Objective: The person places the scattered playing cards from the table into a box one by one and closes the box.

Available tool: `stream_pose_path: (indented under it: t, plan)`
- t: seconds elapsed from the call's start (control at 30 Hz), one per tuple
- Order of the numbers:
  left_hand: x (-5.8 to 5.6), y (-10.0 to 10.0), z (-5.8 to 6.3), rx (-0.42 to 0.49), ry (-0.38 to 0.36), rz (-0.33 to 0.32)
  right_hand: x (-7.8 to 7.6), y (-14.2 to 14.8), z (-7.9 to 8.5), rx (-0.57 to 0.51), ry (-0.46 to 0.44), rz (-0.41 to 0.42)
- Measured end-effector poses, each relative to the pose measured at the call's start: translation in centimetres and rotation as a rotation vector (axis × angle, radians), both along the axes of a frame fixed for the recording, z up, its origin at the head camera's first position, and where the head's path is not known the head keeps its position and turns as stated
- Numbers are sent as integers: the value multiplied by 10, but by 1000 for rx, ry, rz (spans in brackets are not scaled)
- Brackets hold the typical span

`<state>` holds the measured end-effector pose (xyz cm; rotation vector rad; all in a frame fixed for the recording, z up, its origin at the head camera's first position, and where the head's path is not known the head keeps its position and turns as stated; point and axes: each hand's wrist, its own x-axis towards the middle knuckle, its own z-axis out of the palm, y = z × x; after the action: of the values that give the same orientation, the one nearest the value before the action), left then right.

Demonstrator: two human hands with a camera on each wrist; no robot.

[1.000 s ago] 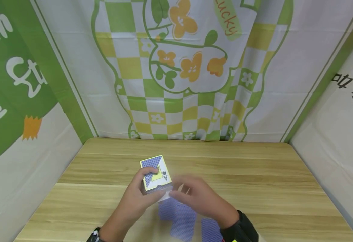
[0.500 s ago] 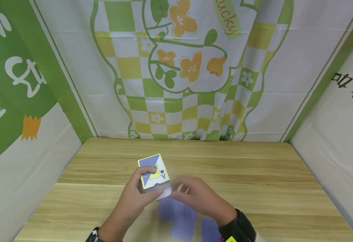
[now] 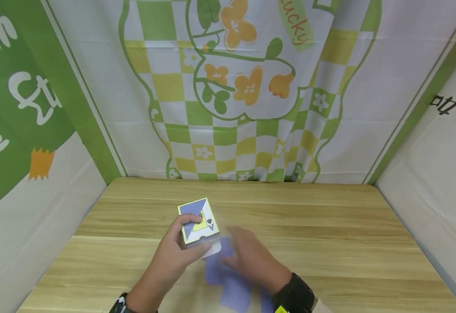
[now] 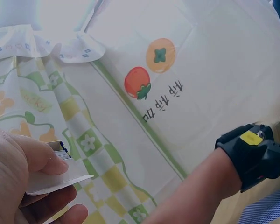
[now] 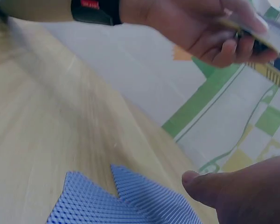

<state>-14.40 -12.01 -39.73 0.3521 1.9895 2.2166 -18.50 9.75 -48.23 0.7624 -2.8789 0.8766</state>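
Note:
My left hand (image 3: 165,248) grips a playing card box (image 3: 207,227), printed in blue and yellow with an ace of spades corner. The box is tilted over the table, its open end toward me and its white flap (image 3: 214,248) out. In the left wrist view the thumb lies along this flap. Beside the box my right hand (image 3: 251,258) is blurred, thumb and forefinger spread apart. A blue-backed card (image 3: 226,244) shows just beyond those fingers. Below lie blue-backed cards, one (image 3: 214,274) overlapping another (image 3: 236,293); a third card (image 3: 266,303) is partly hidden by the right wrist.
The wooden table (image 3: 329,226) reaches back to a checked curtain (image 3: 247,143). Printed cloth walls stand left (image 3: 83,208) and right (image 3: 423,187). Dark straps are on both wrists, the right strap (image 3: 295,293) with a yellow mark.
My right hand has drawn away from the box's open end and down over the cards, thumb and forefinger parting. Another blue card back has come into view there. The left hand and box barely moved.

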Motion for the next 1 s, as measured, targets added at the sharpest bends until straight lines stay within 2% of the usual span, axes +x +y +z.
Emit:
stream_pose_path:
  t: [0.1, 0.27, 0.47, 0.67, 0.77, 0.87, 1.0]
  plan:
    - [0, 1, 1, -7, 2, 0, -1, 3, -6, 13, -18, -19]
    - [0, 1, 1, -16, -13, 17, -3, 0, -18, -33, -16, -6]
    - [-1, 2, -1, -15, -21, 22, -3, -13, -28, -60, 12, 70]
    - [-1, 2, -1, -8, -16, 23, 9, -21, -26, 81, 81, 177]
    - [-1, 2, -2, -5, -9, 20, 15, -22, -24, 151, 150, 212]
    - [-2, 2, -2, -2, -1, 13, 20, -21, -20, 178, 210, 249]
    - [-1, 2, -1, -2, -5, 16, 24, -19, -14, 214, 203, 300]
